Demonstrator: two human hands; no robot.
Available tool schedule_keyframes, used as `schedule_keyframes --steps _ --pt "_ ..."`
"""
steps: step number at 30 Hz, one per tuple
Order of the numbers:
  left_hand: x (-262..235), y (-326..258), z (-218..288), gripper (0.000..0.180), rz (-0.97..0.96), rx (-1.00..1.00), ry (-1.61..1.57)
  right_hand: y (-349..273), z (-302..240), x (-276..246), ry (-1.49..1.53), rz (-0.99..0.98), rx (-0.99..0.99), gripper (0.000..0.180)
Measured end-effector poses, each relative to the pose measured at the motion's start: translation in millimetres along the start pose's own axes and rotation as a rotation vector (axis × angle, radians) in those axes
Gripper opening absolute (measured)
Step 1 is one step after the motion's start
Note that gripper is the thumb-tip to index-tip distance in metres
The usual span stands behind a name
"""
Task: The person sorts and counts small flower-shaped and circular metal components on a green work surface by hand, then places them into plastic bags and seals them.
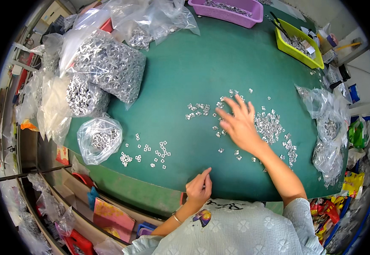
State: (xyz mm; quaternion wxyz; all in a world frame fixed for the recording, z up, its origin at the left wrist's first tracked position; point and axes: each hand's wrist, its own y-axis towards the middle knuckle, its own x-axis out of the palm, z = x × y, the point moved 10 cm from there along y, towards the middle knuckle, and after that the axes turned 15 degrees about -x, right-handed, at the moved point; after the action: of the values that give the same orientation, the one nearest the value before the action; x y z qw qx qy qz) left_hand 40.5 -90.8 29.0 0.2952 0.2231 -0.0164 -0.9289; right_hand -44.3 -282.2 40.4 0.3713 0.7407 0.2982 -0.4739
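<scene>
Many small silver metal pieces, flower-shaped with open centres, lie on the green table. My right hand [240, 125] is over them with its fingers spread, beside a dense pile of pieces [270, 126]. Left of its fingertips sits a small cluster of pieces [198, 110]. My left hand [199, 188] is at the table's near edge, curled, with the index finger and thumb pointing forward. A small shiny spot shows between its fingers; what it is, I cannot make out. Farther left, more pieces [163, 148] are spread near an open clear bag of silver parts [104, 139].
Large clear bags [108, 63] full of silver parts crowd the left side. A purple tray [229, 15] and a yellow-green basket [297, 44] with parts stand at the back. More filled bags [329, 131] lie along the right edge. Shelf compartments [79, 199] are below left.
</scene>
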Motion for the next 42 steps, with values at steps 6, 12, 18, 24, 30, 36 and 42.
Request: schedule_keyframes --steps 6,12,18,24,30,36,42 --pt "1.1 -1.8 -1.7 0.024 0.011 0.005 -0.012 -1.0 38.9 -13.2 -0.201 0.066 0.159 0.029" --pt "0.0 -2.8 -2.2 0.025 0.012 0.008 0.011 4.4 41.2 -21.1 -0.143 0.151 0.134 0.022" --pt "-5.7 -2.3 -3.1 0.026 0.025 0.002 -0.002 24.3 45.3 -8.8 -0.071 0.211 0.02 0.014" --pt "-2.1 0.7 -3.7 0.024 0.021 -0.028 0.041 8.7 48.8 -49.3 -0.035 0.414 -0.02 0.008" --pt "5.2 2.8 -42.2 0.025 0.017 -0.089 0.13 -118.0 41.6 -137.7 -0.014 0.709 0.26 0.01" --pt "3.7 -5.5 -21.2 0.021 -0.017 -0.187 0.207 -392.5 15.5 -219.1 -0.577 1.212 0.813 0.011" --pt "2.6 -2.9 -8.3 0.022 0.024 -0.142 0.158 -550.9 64.5 -181.8 -0.628 1.148 1.246 0.013"
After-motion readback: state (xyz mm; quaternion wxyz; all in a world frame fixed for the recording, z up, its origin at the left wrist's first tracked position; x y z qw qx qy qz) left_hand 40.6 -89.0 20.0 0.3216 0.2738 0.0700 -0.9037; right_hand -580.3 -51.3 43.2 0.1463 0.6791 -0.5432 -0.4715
